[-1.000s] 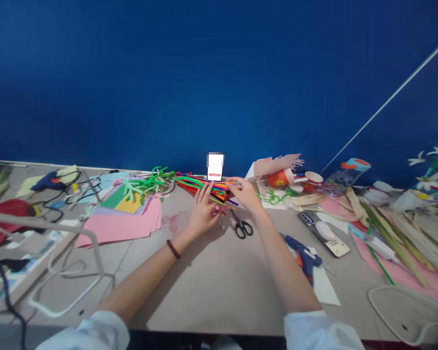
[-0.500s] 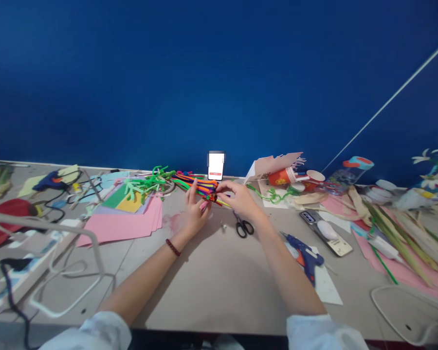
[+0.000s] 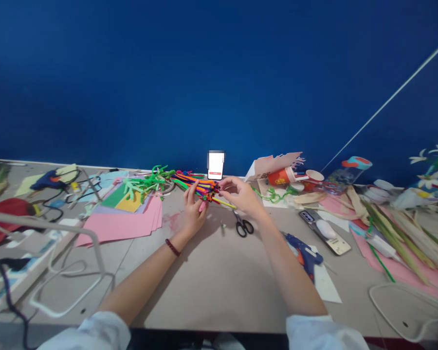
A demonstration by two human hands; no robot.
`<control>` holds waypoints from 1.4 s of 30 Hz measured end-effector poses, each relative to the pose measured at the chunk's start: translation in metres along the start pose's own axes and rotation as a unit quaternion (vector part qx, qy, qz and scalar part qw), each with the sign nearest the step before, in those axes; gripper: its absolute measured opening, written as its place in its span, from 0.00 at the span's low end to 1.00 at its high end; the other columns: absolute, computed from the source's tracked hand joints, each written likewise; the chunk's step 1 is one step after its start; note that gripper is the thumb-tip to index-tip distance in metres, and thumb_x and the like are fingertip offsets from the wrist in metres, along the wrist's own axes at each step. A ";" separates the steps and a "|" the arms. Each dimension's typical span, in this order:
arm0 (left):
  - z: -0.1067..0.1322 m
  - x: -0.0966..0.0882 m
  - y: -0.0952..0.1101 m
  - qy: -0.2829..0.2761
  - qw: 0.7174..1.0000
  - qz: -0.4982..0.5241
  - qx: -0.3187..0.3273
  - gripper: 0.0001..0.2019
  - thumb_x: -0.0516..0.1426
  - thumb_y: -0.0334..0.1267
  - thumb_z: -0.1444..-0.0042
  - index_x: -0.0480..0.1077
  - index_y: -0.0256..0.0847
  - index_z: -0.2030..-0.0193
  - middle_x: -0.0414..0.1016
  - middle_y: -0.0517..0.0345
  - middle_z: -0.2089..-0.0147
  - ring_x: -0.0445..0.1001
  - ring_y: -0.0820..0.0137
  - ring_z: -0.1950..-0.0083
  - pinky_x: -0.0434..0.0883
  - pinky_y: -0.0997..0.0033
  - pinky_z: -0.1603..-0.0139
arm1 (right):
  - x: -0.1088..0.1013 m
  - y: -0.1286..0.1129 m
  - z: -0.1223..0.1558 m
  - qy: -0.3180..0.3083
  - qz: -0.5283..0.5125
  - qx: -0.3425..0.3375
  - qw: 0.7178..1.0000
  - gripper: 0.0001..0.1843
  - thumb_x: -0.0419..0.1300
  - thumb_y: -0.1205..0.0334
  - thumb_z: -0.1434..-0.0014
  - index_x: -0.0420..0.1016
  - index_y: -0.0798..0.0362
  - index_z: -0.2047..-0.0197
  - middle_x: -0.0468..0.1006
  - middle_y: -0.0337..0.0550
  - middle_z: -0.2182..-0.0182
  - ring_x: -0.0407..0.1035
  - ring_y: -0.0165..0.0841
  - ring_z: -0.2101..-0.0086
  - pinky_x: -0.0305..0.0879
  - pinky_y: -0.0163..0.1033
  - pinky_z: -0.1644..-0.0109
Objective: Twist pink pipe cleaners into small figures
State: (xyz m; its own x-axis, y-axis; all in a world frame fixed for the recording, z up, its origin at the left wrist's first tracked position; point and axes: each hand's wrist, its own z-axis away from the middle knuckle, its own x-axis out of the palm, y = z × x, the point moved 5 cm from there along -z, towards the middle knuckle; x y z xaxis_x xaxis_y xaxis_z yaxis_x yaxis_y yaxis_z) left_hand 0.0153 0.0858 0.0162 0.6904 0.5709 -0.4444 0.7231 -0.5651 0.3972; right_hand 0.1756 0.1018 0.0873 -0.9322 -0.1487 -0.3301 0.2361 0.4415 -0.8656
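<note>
A bundle of colourful pipe cleaners (image 3: pixel 206 186) lies lengthwise between my hands, with orange, purple, green and black strands showing. My left hand (image 3: pixel 194 209) is closed around it from below, fingers curled over the front. At the bundle's right end, the thumb and fingers of my right hand (image 3: pixel 243 197) are bent together on the strand tips; how many they grip is hidden. One yellow pipe cleaner (image 3: pixel 224 202) sticks out below my right fingers. Black-handled scissors (image 3: pixel 244 226) rest on the table just under the right hand.
A lit phone (image 3: pixel 215 165) stands against the blue wall. Left are green pipe-cleaner pieces (image 3: pixel 138 187), pink paper sheets (image 3: pixel 118 227) and a power strip (image 3: pixel 32 262). Right are a blue glue gun (image 3: pixel 304 255), another phone (image 3: pixel 337 244), paper cups (image 3: pixel 282 176) and dried stalks (image 3: pixel 397 233).
My right hand has shifted slightly right along the bundle's end, and more strand tips show. The yellow pipe cleaner is more exposed. My left hand keeps its hold, barely moved.
</note>
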 end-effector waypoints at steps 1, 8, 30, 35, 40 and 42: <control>0.000 0.000 0.000 0.001 1.000 -0.001 0.000 0.08 0.52 0.32 0.43 0.70 0.39 0.71 0.52 0.52 0.33 0.49 0.56 0.33 0.58 0.48 0.39 | -0.001 -0.002 0.001 0.002 0.016 -0.004 1.000 0.05 0.59 0.63 0.48 0.69 0.51 0.65 0.76 0.39 0.65 0.71 0.29 0.67 0.69 0.37 0.61; 0.001 0.000 -0.001 0.005 1.000 0.003 0.003 0.09 0.52 0.32 0.43 0.70 0.39 0.72 0.54 0.51 0.34 0.50 0.57 0.34 0.58 0.50 0.39 | -0.010 -0.012 0.001 0.018 0.082 -0.056 0.995 0.03 0.57 0.65 0.46 0.72 0.52 0.68 0.75 0.41 0.64 0.69 0.29 0.67 0.68 0.35 0.63; 0.002 -0.001 -0.008 0.082 0.994 0.067 -0.027 0.13 0.50 0.36 0.40 0.66 0.46 0.48 0.56 0.51 0.36 0.53 0.59 0.34 0.60 0.50 0.39 | 0.000 -0.027 0.003 0.052 0.076 -0.134 0.987 0.08 0.56 0.66 0.42 0.77 0.50 0.64 0.76 0.43 0.64 0.70 0.33 0.60 0.68 0.39 0.59; 0.002 -0.001 -0.006 0.084 0.993 0.078 -0.023 0.14 0.50 0.36 0.39 0.64 0.46 0.47 0.56 0.49 0.36 0.54 0.59 0.35 0.60 0.50 0.39 | 0.018 -0.031 0.008 0.065 0.171 -0.190 0.965 0.05 0.59 0.64 0.44 0.78 0.49 0.66 0.71 0.43 0.64 0.67 0.35 0.58 0.63 0.44 0.50; 0.002 -0.001 -0.005 0.085 0.991 0.098 -0.026 0.13 0.50 0.36 0.39 0.64 0.44 0.48 0.57 0.48 0.37 0.56 0.61 0.36 0.59 0.52 0.38 | 0.033 -0.029 0.012 0.053 0.241 -0.203 0.948 0.07 0.58 0.64 0.43 0.77 0.47 0.63 0.70 0.42 0.64 0.65 0.35 0.58 0.59 0.45 0.49; 0.003 -0.001 -0.005 0.084 0.992 0.092 -0.017 0.10 0.50 0.35 0.39 0.66 0.44 0.52 0.57 0.50 0.37 0.56 0.61 0.37 0.59 0.52 0.38 | 0.034 -0.030 0.013 0.055 0.238 -0.203 0.948 0.07 0.58 0.64 0.43 0.77 0.47 0.62 0.70 0.43 0.63 0.65 0.35 0.58 0.60 0.43 0.50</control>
State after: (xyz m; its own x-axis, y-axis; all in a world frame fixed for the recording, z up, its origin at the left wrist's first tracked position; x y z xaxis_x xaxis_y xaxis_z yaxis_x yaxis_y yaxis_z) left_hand 0.0111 0.0861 0.0129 0.8032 0.5527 -0.2224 0.5826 -0.6507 0.4870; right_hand 0.1405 0.0723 0.0971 -0.7750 0.2361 -0.5862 0.5327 0.7431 -0.4050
